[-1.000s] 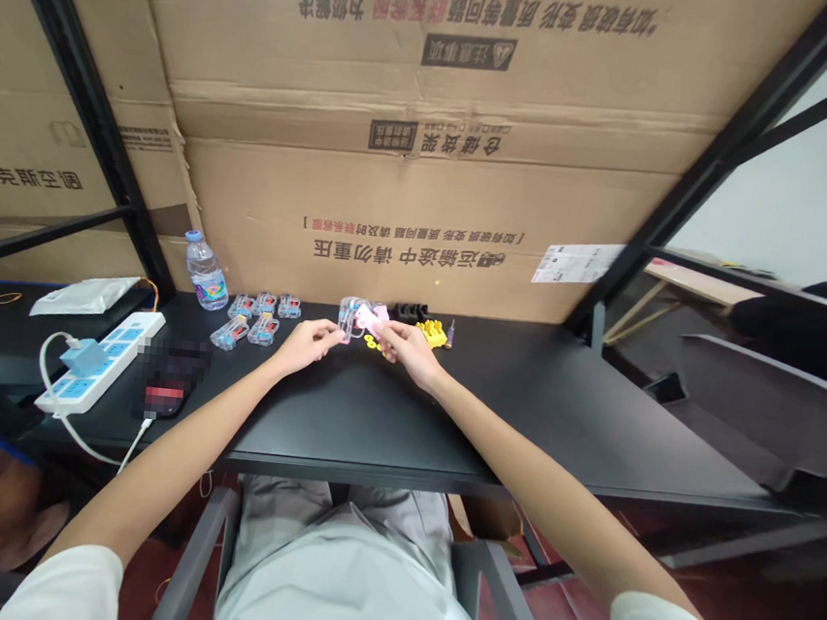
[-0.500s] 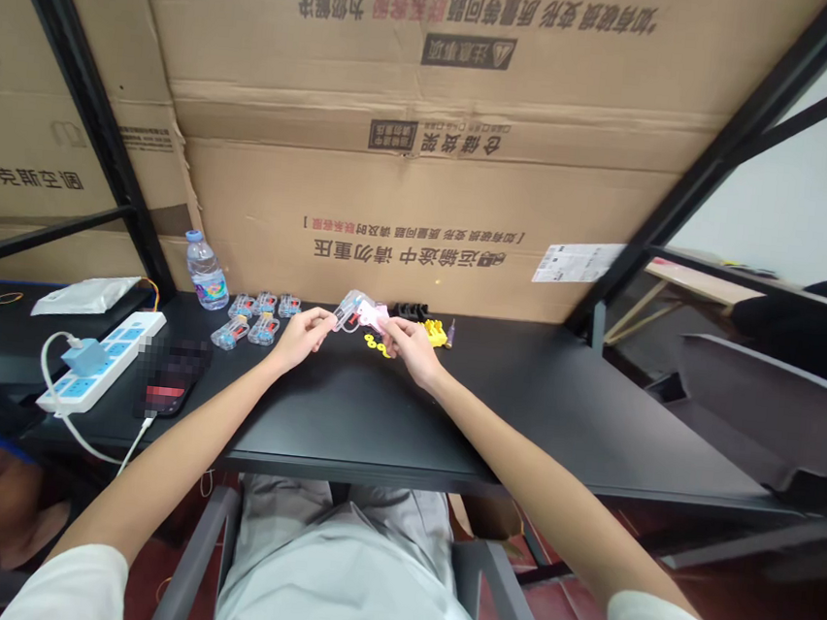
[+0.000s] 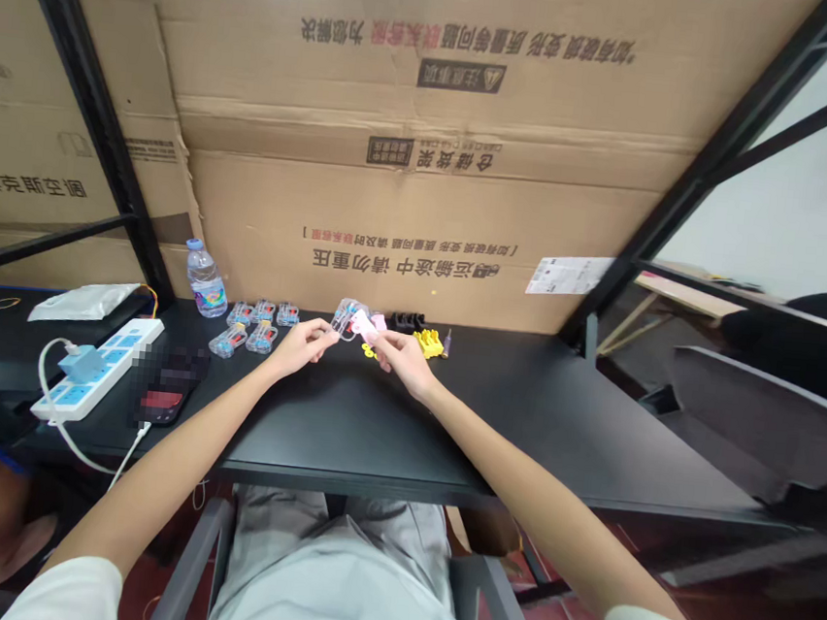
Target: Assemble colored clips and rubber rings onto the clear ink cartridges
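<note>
Both my hands meet just above the far middle of the black table (image 3: 373, 423). My left hand (image 3: 305, 343) pinches a small clear plastic piece (image 3: 345, 315) with blue and red parts inside. My right hand (image 3: 398, 355) is closed on a small pink piece (image 3: 366, 323) that touches the clear one. Below them a few yellow rings (image 3: 368, 349) lie on the table. Small yellow parts (image 3: 429, 343) and a black part (image 3: 407, 321) lie just beyond my right hand.
Several finished clear pieces (image 3: 255, 324) lie left of my hands, beside a water bottle (image 3: 205, 278). Farther left are a power strip (image 3: 97, 367), a phone (image 3: 164, 393) and a white pouch (image 3: 84, 300). Cardboard boxes (image 3: 428, 156) wall the back; black frame posts (image 3: 89, 103) stand at both sides.
The clear piece has tilted and risen slightly between my fingers, and the pink piece stays pressed to it. The view has shifted down a little.
</note>
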Action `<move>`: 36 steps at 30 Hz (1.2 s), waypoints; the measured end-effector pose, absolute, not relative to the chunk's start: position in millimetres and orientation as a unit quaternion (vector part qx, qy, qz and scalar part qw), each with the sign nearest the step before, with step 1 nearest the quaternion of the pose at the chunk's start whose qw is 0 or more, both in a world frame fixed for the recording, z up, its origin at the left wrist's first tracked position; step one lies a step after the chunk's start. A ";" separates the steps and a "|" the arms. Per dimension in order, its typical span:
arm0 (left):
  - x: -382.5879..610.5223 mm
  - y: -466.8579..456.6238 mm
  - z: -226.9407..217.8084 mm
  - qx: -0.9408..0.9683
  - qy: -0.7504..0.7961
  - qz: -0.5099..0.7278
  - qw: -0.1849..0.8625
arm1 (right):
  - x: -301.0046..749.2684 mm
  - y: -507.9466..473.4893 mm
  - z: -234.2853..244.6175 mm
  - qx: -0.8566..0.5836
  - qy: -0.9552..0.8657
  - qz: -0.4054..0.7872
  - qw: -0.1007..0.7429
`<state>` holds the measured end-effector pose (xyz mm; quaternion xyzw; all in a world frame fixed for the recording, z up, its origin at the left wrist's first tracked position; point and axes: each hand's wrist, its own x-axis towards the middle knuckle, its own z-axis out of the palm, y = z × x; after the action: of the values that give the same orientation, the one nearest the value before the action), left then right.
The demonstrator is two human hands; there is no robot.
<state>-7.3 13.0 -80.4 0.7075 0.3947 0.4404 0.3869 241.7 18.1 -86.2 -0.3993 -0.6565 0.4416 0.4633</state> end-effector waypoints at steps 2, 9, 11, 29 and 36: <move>-10.3 15.4 -78.0 0.699 0.397 0.454 0.386 | 244.9 19.5 -82.9 -0.400 -0.639 0.438 0.490; -13.8 13.9 -79.5 0.720 0.413 0.422 0.365 | 250.8 18.5 -82.3 -0.406 -0.655 0.435 0.465; -12.6 12.4 -81.5 0.737 0.421 0.398 0.349 | 249.5 18.6 -86.4 -0.415 -0.664 0.437 0.442; -11.8 16.1 -77.7 0.702 0.420 0.440 0.369 | 254.1 23.6 -79.3 -0.416 -0.626 0.446 0.485; -9.0 12.3 -89.9 0.764 0.441 0.328 0.337 | 250.0 24.9 -96.0 -0.423 -0.692 0.412 0.414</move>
<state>-9.0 12.3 -89.9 0.7644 0.4414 0.3278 0.3368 250.0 24.9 -96.0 -0.4231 -0.6925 0.4121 0.4142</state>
